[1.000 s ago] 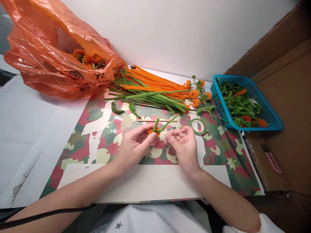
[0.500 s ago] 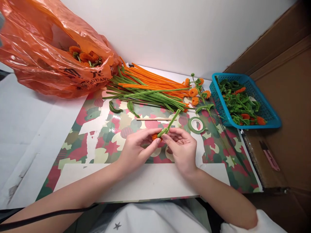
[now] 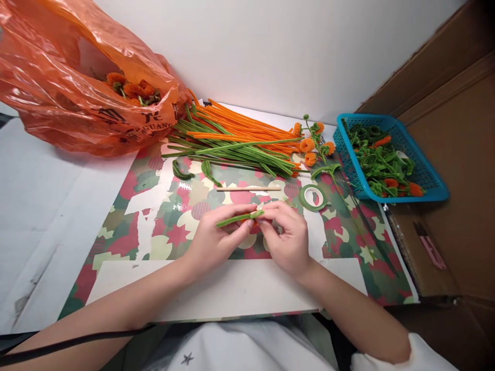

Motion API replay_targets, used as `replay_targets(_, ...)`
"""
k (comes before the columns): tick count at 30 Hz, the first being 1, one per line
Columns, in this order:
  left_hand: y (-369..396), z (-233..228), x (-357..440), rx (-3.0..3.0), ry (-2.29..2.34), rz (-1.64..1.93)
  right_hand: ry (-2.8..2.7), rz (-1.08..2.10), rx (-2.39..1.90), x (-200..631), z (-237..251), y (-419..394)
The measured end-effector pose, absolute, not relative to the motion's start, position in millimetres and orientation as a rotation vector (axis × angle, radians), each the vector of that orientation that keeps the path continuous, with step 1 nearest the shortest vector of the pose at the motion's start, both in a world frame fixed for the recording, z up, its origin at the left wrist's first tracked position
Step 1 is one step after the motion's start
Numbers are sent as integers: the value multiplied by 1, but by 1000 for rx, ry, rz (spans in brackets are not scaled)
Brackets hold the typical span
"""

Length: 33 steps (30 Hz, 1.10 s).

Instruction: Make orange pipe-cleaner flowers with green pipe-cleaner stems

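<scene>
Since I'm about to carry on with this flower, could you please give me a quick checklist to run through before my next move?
1. Green pipe cleaner pinched by left hand and right hand: ok.
2. Orange flower head visible between the fingers: cannot tell, mostly hidden.
3. Green tape roll lying close to the right hand: ok.
4. Wooden stick lying beyond the hands, untouched: ok.
5. Spare pipe cleaners piled behind: ok.
6. Blue basket fully on the table: not ok, it sits at the mat's edge.

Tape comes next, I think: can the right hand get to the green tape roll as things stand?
Probably yes: the green tape roll lies flat just beyond the right hand with bare mat between, though that hand is pinching the green pipe cleaner.
</scene>
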<state>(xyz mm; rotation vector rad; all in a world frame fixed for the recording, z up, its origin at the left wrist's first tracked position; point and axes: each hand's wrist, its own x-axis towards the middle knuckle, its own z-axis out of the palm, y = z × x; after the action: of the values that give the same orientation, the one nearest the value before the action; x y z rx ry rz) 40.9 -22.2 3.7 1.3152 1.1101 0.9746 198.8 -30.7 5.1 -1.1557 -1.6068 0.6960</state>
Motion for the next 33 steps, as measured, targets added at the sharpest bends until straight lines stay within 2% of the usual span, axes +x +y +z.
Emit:
replay_targets(13, -18, 5, 39, 1215, 1001, 922, -1639, 725, -1188, 203, 5, -29)
replay_targets(18, -16, 4, 40, 1064, 1068, 950, -1467, 869, -1210, 200, 6, -30)
replay_targets(25, -14, -1, 40, 1010, 1138, 951, -1103, 1257, -1254, 197, 5, -27)
replay_targets(33, -15, 0, 39, 1126, 1216, 962, -1034, 1326, -1272, 197, 3, -27)
